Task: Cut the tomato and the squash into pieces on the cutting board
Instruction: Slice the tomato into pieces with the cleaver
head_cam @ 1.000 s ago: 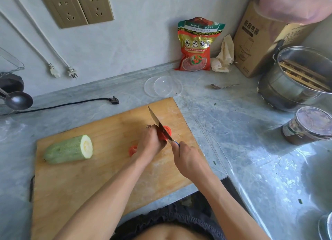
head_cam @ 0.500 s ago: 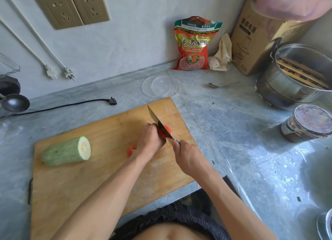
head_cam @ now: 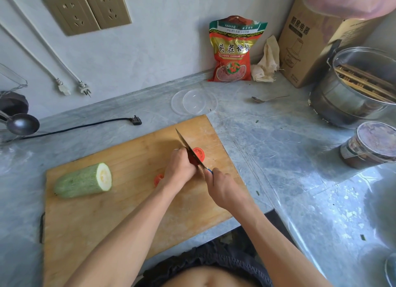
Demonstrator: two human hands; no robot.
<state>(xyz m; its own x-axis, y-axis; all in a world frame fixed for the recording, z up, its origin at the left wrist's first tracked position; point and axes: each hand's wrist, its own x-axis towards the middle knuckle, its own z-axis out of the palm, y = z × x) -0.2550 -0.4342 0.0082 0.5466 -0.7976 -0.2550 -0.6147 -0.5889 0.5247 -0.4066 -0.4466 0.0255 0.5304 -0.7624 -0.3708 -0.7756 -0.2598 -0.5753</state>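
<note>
On the wooden cutting board my left hand presses down on a red tomato, most of it hidden under the fingers. A cut tomato slice lies flat just right of the blade, and a bit of red tomato shows left of my wrist. My right hand grips the handle of a knife, whose blade stands against my left knuckles in the tomato. A pale green squash, its cut end facing right, lies on the board's left part, away from both hands.
A clear plastic lid and a spoon lie behind the board. A red food bag, a cardboard box, a steel pot and a jar stand at the right. A black plug cord and a ladle lie at the left.
The slice right of the blade now lies flat with its cut face up. Both hands stay at the tomato, and the squash has not moved.
</note>
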